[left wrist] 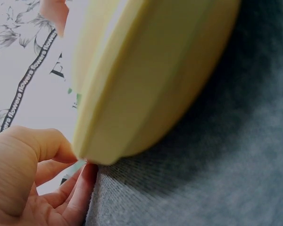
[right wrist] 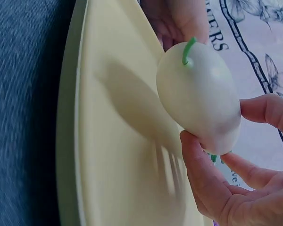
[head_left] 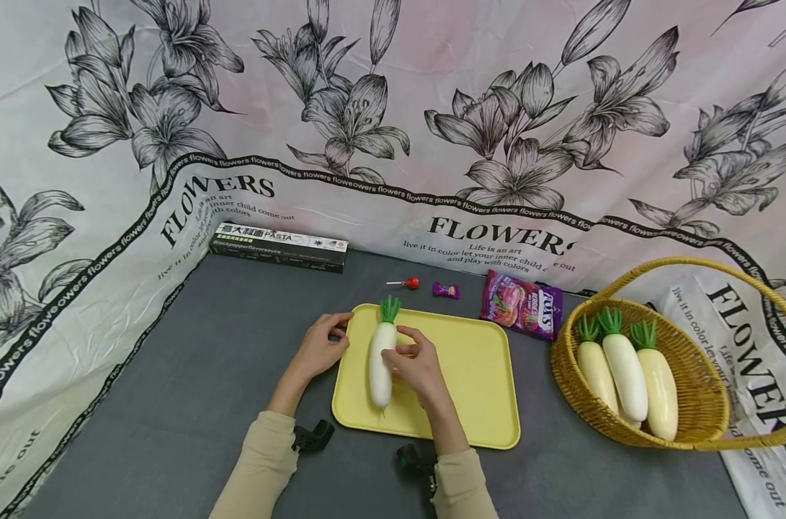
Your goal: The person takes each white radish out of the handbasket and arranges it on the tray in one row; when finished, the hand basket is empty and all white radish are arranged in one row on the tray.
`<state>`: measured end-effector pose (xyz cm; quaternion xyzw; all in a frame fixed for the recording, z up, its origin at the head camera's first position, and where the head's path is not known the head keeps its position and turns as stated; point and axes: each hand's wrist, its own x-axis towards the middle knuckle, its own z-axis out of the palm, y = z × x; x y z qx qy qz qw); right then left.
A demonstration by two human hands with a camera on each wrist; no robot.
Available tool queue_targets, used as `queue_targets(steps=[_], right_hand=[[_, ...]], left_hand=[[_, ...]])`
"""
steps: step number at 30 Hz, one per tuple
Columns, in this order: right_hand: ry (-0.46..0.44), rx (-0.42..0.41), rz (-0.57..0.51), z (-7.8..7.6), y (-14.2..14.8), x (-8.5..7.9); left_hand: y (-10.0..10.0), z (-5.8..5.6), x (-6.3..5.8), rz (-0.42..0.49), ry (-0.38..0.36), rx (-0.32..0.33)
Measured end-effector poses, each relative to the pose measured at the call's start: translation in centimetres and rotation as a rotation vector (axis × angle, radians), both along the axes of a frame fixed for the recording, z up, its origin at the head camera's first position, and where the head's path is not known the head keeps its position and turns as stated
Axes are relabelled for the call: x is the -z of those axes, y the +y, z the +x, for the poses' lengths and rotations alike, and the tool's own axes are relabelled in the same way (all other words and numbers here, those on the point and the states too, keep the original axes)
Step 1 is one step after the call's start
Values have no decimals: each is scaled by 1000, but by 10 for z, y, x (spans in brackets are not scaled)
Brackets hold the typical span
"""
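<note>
A white radish with a green leafy top is pinched between the thumb and fingers of my right hand. It is over the left part of a yellow tray, leaf end away from me. In the right wrist view, the radish casts a shadow on the tray, its root tip toward the camera. At the tray's upper left rim is my left hand. The left wrist view shows that hand gripping the tray's edge between thumb and fingers.
On the right stands a wicker basket holding several radishes. Behind the tray lie a red lollipop, a small purple candy and a purple snack bag. A pasta box sits against the patterned cloth at back left.
</note>
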<state>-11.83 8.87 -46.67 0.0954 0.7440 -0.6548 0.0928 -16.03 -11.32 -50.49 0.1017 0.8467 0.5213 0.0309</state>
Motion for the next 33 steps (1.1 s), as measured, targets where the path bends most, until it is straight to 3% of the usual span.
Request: queue_targets(steps=[14,27,33], right_hand=[[-18,-55,61,1,-17,6],[-49,-83,112,3,-23,1],[-51,-97,91,3,-20,-1]], left_hand=[[-1,-2,1,-3,4,5],[-1,0,1,9,-9,6],[-1,0,2,16,38,4]])
